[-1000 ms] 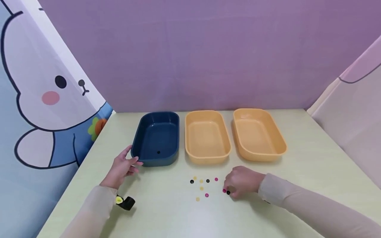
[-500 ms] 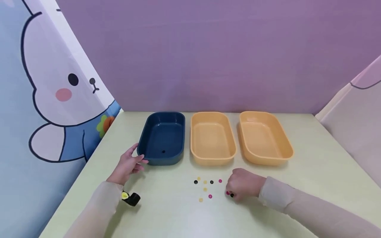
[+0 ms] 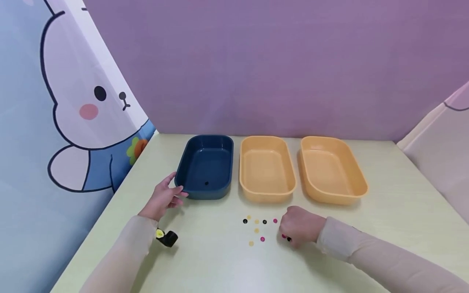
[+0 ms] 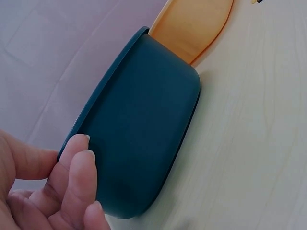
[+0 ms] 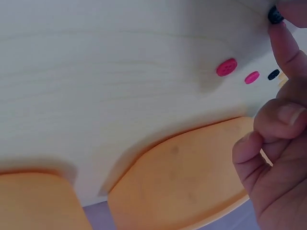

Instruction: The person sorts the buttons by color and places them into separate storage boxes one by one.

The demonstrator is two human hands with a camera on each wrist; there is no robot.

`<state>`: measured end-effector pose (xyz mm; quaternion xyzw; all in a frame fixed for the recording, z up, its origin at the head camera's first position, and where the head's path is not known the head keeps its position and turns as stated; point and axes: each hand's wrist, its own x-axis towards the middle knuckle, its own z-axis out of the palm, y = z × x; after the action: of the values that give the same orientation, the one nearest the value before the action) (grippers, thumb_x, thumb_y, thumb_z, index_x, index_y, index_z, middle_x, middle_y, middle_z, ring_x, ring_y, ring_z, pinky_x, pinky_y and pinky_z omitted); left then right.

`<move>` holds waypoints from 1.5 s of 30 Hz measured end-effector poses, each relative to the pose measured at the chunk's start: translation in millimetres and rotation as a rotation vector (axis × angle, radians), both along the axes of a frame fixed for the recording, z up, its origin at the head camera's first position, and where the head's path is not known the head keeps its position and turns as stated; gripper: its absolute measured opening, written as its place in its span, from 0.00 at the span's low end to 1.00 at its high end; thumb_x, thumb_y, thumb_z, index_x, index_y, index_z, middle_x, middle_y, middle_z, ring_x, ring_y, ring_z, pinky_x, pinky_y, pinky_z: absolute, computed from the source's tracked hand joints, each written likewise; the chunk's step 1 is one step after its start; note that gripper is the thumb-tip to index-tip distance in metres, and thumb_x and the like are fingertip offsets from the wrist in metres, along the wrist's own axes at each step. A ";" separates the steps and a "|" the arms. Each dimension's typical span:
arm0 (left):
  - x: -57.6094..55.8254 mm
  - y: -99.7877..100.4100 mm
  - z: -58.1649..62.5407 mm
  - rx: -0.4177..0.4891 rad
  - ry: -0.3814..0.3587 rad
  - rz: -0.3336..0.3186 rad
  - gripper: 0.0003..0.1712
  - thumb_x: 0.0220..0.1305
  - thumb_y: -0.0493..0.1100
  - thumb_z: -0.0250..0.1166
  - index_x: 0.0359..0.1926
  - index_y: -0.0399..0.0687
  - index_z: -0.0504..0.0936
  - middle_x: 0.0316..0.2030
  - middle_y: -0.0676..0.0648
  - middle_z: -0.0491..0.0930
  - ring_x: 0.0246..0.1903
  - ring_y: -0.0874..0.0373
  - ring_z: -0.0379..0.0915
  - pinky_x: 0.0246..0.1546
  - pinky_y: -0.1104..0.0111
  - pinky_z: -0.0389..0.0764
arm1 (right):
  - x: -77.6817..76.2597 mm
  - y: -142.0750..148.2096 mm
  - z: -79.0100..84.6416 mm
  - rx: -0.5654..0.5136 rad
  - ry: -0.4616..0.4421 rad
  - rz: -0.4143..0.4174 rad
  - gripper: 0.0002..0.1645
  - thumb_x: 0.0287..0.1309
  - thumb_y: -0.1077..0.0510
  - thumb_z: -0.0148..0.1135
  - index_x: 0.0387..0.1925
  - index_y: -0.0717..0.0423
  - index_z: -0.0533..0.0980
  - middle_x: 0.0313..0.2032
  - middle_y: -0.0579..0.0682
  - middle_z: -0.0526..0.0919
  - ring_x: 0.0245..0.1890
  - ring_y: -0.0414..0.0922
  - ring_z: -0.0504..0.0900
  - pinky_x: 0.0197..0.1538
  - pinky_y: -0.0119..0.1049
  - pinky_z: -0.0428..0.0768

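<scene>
My left hand (image 3: 164, 198) holds the near left corner of the dark blue tray (image 3: 210, 193), thumb at the rim and fingers along the outer wall. In the left wrist view the fingertips (image 4: 82, 167) lie against that wall. A small black button (image 3: 207, 183) lies inside the blue tray. My right hand (image 3: 301, 226) is low over the table, pinching a black button (image 5: 275, 15) between thumb and index finger, its other fingers curled. Close by lies a pink button (image 5: 227, 67). Left of this hand, several black, pink (image 3: 262, 239) and yellow buttons (image 3: 251, 243) are scattered.
Two orange-yellow trays, a middle one (image 3: 267, 196) and a right one (image 3: 331, 198), stand to the right of the blue tray. A purple cloth backdrop (image 3: 256, 69) rises behind the table. A black device (image 3: 169, 239) sits at the left wrist.
The head view has swung slightly left, so everything appears shifted right. My right hand has closed in over the black button, covering more of it. The left hand keeps its hold on the tray.
</scene>
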<state>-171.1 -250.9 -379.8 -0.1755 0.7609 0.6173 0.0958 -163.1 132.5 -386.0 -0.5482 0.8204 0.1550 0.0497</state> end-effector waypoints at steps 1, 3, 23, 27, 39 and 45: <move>-0.7 0.4 0.7 -0.001 0.002 -0.001 0.39 0.73 0.38 0.51 0.76 0.52 0.41 0.27 0.53 0.83 0.17 0.60 0.75 0.26 0.70 0.71 | 0.0 -0.1 0.2 0.000 -0.002 -0.002 0.22 0.33 0.60 0.67 0.08 0.46 0.59 0.10 0.38 0.55 0.15 0.38 0.53 0.27 0.30 0.57; -1.9 1.0 1.6 0.000 0.003 -0.001 0.39 0.73 0.38 0.51 0.76 0.52 0.41 0.27 0.53 0.83 0.16 0.60 0.75 0.26 0.70 0.71 | -0.2 0.0 0.7 0.002 -0.020 -0.008 0.22 0.34 0.60 0.67 0.08 0.45 0.61 0.10 0.37 0.57 0.15 0.38 0.55 0.28 0.31 0.58; -1.3 0.3 -0.6 0.066 -0.019 0.016 0.38 0.73 0.37 0.51 0.76 0.53 0.42 0.24 0.54 0.83 0.14 0.61 0.74 0.23 0.71 0.70 | -36.8 -30.0 60.3 -0.189 -0.094 -0.072 0.06 0.36 0.59 0.71 0.18 0.46 0.79 0.20 0.35 0.79 0.21 0.33 0.75 0.37 0.35 0.74; 0.2 -0.8 -1.7 0.100 -0.028 0.019 0.39 0.73 0.37 0.50 0.76 0.55 0.42 0.24 0.54 0.83 0.15 0.61 0.74 0.24 0.70 0.71 | -50.6 -47.0 75.8 -0.185 -0.084 -0.077 0.04 0.40 0.59 0.70 0.21 0.47 0.81 0.22 0.37 0.81 0.23 0.35 0.77 0.41 0.38 0.76; 1.4 -2.0 0.2 0.146 -0.029 0.001 0.38 0.73 0.39 0.48 0.76 0.60 0.40 0.25 0.55 0.83 0.17 0.62 0.75 0.26 0.71 0.71 | -92.4 -103.1 86.6 -0.220 0.002 -0.046 0.02 0.44 0.57 0.66 0.21 0.49 0.81 0.21 0.40 0.81 0.21 0.39 0.75 0.31 0.33 0.74; 2.0 -1.9 0.9 0.147 -0.026 0.006 0.39 0.73 0.39 0.47 0.76 0.60 0.39 0.26 0.56 0.83 0.19 0.63 0.77 0.26 0.70 0.70 | -111.9 -134.8 88.1 -0.185 -0.048 -0.156 0.06 0.51 0.53 0.68 0.29 0.50 0.82 0.25 0.42 0.80 0.26 0.41 0.75 0.37 0.34 0.75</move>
<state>-169.0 -252.8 -378.9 -0.1783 0.7116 0.6696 0.1161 -275.0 -2.3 -298.0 -0.4887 0.8698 0.0610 0.0305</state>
